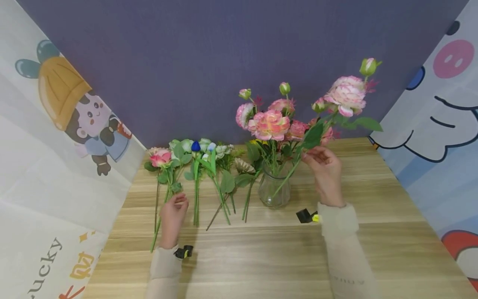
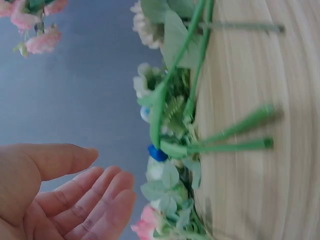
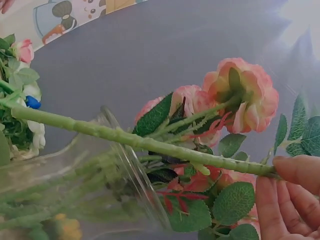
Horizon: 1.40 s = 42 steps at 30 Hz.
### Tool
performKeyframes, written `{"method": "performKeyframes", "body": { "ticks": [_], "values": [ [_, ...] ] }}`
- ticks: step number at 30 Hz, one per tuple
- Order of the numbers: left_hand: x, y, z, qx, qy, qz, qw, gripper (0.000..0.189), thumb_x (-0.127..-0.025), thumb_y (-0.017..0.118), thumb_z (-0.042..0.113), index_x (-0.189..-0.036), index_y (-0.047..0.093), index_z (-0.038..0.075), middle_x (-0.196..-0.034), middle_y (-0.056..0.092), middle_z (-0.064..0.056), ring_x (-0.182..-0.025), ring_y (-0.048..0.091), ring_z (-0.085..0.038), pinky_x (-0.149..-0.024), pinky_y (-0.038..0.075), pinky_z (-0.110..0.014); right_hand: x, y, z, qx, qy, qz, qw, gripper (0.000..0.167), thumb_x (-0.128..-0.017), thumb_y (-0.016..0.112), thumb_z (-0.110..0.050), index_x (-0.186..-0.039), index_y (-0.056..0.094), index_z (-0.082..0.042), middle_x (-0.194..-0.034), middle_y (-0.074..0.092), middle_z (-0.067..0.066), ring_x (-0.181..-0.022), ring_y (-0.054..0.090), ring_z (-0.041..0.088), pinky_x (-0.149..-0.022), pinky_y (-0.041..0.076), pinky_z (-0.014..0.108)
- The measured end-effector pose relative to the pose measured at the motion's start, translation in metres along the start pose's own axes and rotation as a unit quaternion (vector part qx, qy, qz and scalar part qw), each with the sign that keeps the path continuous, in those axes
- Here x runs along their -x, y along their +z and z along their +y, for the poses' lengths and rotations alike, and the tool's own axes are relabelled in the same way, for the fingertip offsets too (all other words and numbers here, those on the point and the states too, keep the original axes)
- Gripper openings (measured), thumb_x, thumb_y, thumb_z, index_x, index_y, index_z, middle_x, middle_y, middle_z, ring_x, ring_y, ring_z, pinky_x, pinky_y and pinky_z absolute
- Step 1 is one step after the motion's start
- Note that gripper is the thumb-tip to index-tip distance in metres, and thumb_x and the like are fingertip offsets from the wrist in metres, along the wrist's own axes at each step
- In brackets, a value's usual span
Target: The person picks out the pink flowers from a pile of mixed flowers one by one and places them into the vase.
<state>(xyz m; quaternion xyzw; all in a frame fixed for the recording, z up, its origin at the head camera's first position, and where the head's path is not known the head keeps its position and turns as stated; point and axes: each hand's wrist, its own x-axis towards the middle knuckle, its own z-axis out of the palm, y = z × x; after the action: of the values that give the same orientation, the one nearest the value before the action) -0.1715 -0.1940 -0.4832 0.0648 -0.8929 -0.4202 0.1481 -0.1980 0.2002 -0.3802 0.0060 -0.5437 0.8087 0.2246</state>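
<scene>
My right hand (image 1: 326, 172) pinches the green stem of a pink-and-white peony (image 1: 346, 95) between thumb and fingertips. The flower leans up to the right, with buds and leaves around it. In the right wrist view, the stem (image 3: 150, 143) slants across the glass vase (image 3: 145, 185), its cut end beyond the rim and overlapping the glass. Several pink peonies (image 1: 269, 124) stand in that vase. My left hand (image 1: 173, 218) hovers by the stems of a pink rose (image 1: 161, 158); the left wrist view shows its fingers (image 2: 102, 200) loosely bent with nothing between them.
Left of the vase, a row of artificial flowers lies on the wooden table (image 1: 239, 257): a blue bud (image 1: 196, 146), white blooms and a beige flower (image 1: 244, 166), stems toward me. A dark panel (image 1: 186, 70) rises behind. Printed cloths (image 1: 440, 137) flank both sides.
</scene>
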Motion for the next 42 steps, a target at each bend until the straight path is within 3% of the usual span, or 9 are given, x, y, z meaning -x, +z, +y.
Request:
{"method": "performKeyframes", "body": {
  "ticks": [9, 20, 24, 34, 42],
  "values": [
    [-0.006, -0.01, -0.015, -0.065, 0.001, 0.035, 0.9973, 0.023, -0.084, 0.066, 0.004, -0.104, 0.066, -0.006, -0.092, 0.069, -0.02, -0.073, 0.068, -0.034, -0.06, 0.054, -0.043, -0.009, -0.002, -0.002, -0.005, -0.007, 0.02, 0.9998, 0.021, -0.08, 0.064, 0.016, -0.086, 0.065, -0.004, -0.084, 0.065, 0.005, -0.075, 0.062, 0.013, -0.071, 0.054, 0.02],
    [-0.01, -0.01, -0.037, -0.11, -0.018, 0.046, 0.9927, 0.025, -0.082, 0.067, 0.003, -0.103, 0.063, -0.01, -0.096, 0.066, -0.028, -0.076, 0.067, -0.039, -0.07, 0.05, -0.051, -0.021, -0.006, -0.006, -0.004, 0.001, 0.031, 0.9995, 0.02, -0.08, 0.064, 0.015, -0.088, 0.065, -0.003, -0.086, 0.066, 0.005, -0.076, 0.063, 0.013, -0.072, 0.053, 0.02],
    [-0.012, -0.01, -0.041, -0.123, -0.022, 0.053, 0.9907, 0.026, -0.082, 0.067, 0.005, -0.103, 0.064, -0.009, -0.096, 0.066, -0.027, -0.076, 0.066, -0.039, -0.07, 0.048, -0.05, -0.026, -0.007, -0.007, -0.038, -0.007, 0.032, 0.9987, 0.02, -0.079, 0.061, 0.018, -0.086, 0.065, 0.0, -0.084, 0.066, 0.007, -0.074, 0.063, 0.014, -0.071, 0.054, 0.021],
    [-0.012, -0.012, -0.048, -0.136, -0.033, 0.004, 0.9901, 0.028, -0.083, 0.066, 0.005, -0.103, 0.061, -0.014, -0.096, 0.065, -0.031, -0.084, 0.063, -0.044, -0.073, 0.048, -0.054, -0.035, -0.005, -0.013, -0.076, 0.011, 0.04, 0.9962, 0.017, -0.079, 0.063, 0.017, -0.085, 0.063, 0.001, -0.084, 0.062, 0.009, -0.074, 0.063, 0.015, -0.072, 0.055, 0.022],
    [-0.012, -0.009, -0.05, -0.141, -0.019, -0.012, 0.9898, 0.021, -0.082, 0.067, 0.005, -0.094, 0.065, -0.013, -0.084, 0.067, -0.026, -0.069, 0.064, -0.037, -0.064, 0.05, -0.049, -0.042, -0.006, -0.014, -0.132, 0.01, 0.048, 0.99, 0.018, -0.079, 0.06, 0.021, -0.084, 0.062, 0.004, -0.08, 0.061, 0.012, -0.07, 0.062, 0.017, -0.068, 0.055, 0.023]
  ]
}}
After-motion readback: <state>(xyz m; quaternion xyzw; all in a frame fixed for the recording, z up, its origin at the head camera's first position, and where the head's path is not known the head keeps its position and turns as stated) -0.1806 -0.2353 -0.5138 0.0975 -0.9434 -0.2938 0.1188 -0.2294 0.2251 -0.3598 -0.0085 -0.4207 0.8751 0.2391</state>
